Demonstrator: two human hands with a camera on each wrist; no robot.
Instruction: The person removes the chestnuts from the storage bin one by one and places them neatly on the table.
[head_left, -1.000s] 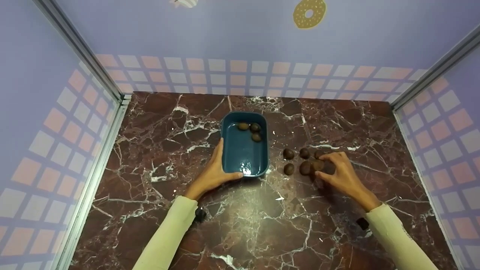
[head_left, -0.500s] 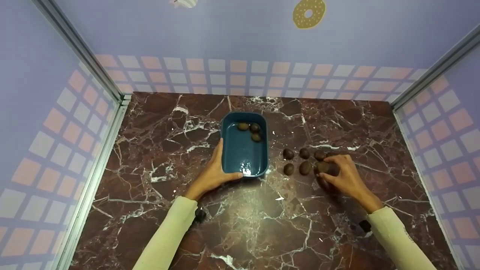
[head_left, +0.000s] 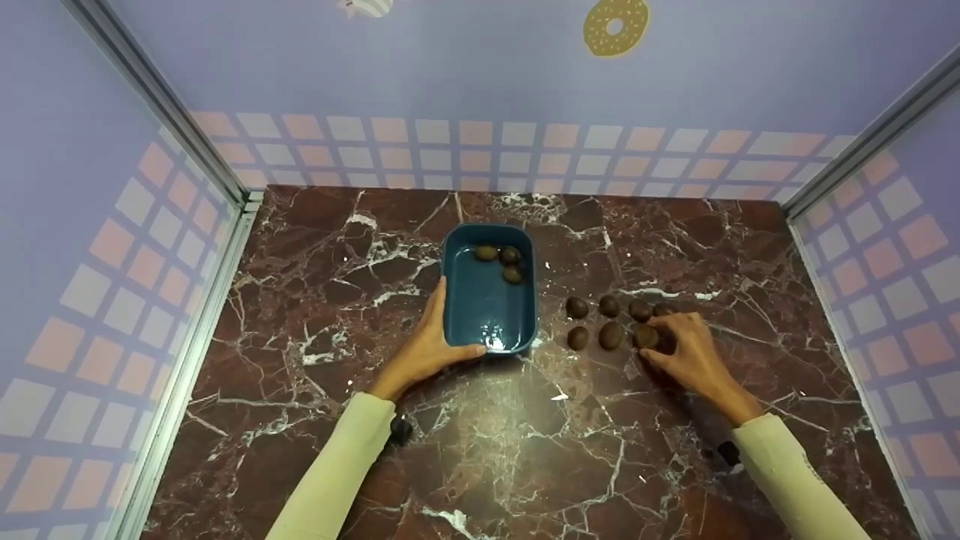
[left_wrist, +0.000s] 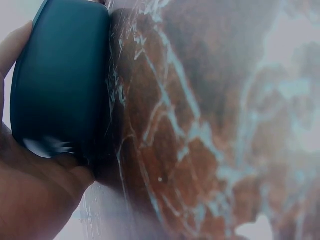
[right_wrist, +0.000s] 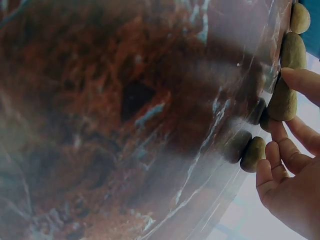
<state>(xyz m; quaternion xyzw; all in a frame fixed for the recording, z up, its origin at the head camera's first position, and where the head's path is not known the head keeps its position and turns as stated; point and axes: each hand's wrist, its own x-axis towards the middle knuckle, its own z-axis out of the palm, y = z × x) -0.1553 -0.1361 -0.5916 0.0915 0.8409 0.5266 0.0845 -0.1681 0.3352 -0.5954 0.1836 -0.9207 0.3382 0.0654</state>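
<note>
Brown oval fruit (head_left: 646, 337) is pinched by the right hand (head_left: 690, 355), the left hand (head_left: 424, 351) gripping a rounded tray (head_left: 474, 309).

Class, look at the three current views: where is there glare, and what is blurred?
Head: bright glare inside the teal container at its near end, softer sheen on the marble tabletop; left wrist: tabletop blurred and washed out towards the right; right wrist: tabletop blurred at left, brown oval objects mirrored in its gloss.

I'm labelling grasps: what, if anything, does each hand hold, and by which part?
The left hand holds the blue container by its near-left corner; the right hand pinches a brown oval item by its near and far sides.
</note>
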